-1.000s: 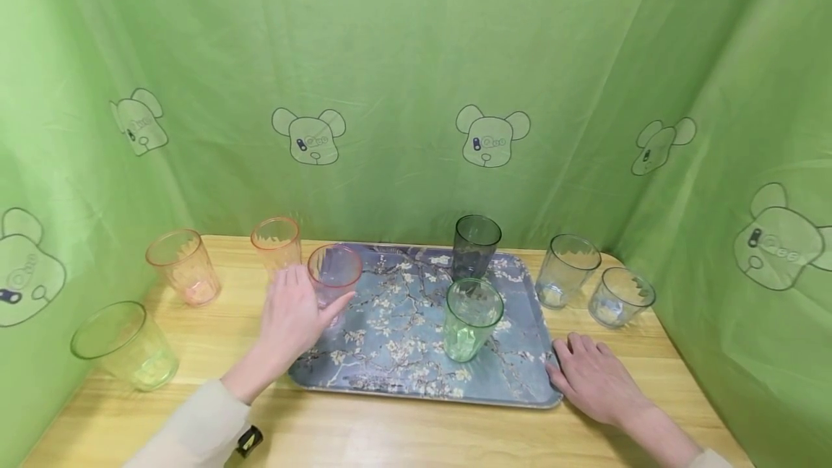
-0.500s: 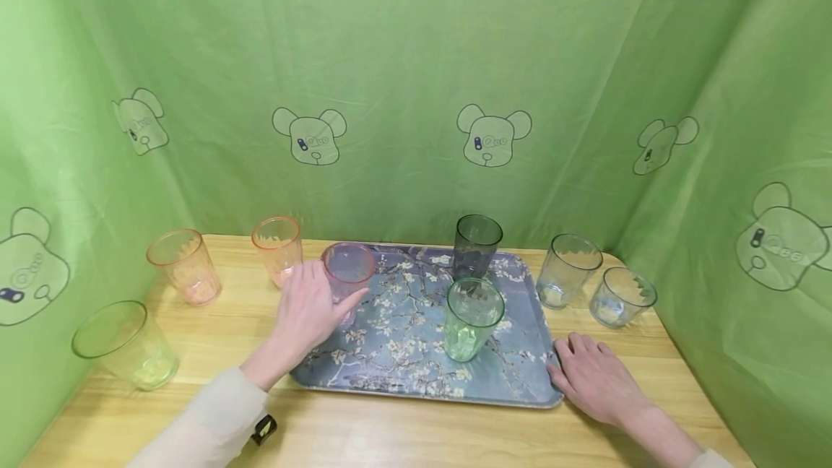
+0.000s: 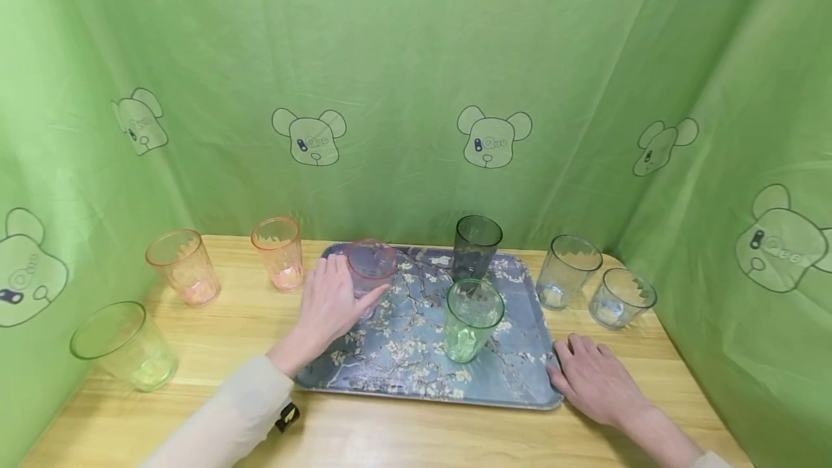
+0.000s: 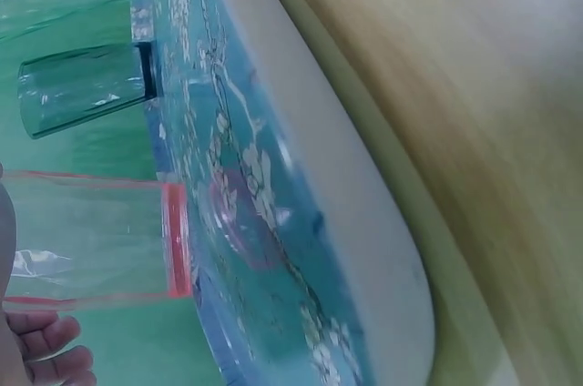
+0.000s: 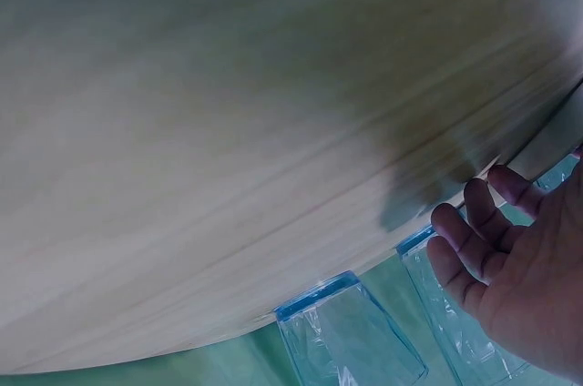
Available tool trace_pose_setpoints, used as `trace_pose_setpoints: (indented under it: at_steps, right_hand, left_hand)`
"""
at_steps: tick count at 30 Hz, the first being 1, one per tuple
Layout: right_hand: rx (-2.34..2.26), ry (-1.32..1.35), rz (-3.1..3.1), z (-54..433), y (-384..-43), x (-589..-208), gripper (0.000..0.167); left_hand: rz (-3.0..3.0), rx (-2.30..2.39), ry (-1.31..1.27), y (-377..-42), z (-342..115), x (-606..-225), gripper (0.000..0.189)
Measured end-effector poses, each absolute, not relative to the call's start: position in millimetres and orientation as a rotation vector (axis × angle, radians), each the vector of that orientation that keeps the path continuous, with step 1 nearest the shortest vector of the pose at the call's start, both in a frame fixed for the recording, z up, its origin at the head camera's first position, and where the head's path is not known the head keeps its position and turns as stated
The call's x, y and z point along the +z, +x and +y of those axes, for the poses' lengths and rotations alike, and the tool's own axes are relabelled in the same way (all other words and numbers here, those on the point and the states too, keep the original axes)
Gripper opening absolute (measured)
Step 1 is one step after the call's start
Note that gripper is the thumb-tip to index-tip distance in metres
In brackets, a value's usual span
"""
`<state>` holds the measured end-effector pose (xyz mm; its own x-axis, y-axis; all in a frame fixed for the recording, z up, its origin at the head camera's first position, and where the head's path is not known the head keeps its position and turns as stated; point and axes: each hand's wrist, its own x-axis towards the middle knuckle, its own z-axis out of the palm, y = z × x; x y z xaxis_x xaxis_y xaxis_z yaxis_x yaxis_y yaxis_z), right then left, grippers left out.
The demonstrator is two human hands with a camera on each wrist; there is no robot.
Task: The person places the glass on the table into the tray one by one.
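Note:
My left hand (image 3: 330, 302) holds an upright pink-tinted drinking glass (image 3: 373, 269) over the left part of the blue flower-patterned tray (image 3: 403, 374). Thumb and fingers are on opposite sides of it. In the left wrist view the glass (image 4: 91, 236) has its thick base close over the tray, with a pink reflection on the surface, and some fingertips (image 4: 56, 363) show beside it. A green glass (image 3: 463, 338) and a dark grey glass (image 3: 477, 255) stand on the tray's right half. My right hand (image 3: 594, 381) rests with relaxed fingers on the table at the tray's right edge.
Two orange-pink glasses (image 3: 286, 273) (image 3: 195, 284) and a yellow-green glass (image 3: 152, 367) stand on the wooden table (image 3: 364, 432) left of the tray. Two bluish glasses (image 3: 555, 287) (image 3: 614, 309) stand to its right. Green curtains (image 3: 403, 56) enclose the back and sides.
My left hand has carried the pink-tinted glass rightward, from the tray's left edge further in over the tray. The right hand and the other glasses stay where they were.

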<state>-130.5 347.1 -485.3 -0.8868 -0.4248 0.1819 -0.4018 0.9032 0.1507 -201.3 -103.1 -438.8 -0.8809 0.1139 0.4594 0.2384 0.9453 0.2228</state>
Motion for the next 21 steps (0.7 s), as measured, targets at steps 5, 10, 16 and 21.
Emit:
trace_pose_setpoints:
  at_steps: [5, 10, 16, 21]
  right_hand:
    - [-0.165, 0.624, -2.857, 347.5, -130.1, -486.1, 0.027]
    - [-0.165, 0.622, -2.863, 347.0, -129.8, -485.7, 0.027]
    - [-0.158, 0.616, -2.868, 346.2, -129.5, -485.2, 0.026]
    - [-0.157, 0.615, -2.864, 346.2, -129.4, -484.9, 0.026]
  left_hand:
    - [-2.644, -0.309, -0.262, -204.8, -94.5, -440.5, 0.094]
    - [-2.634, -0.261, -0.273, -207.0, -86.7, -441.6, 0.093]
    - [-2.623, -0.245, -0.284, -212.6, -77.3, -443.2, 0.091]
    - [-2.615, -0.254, -0.280, -219.2, -69.3, -444.8, 0.090]
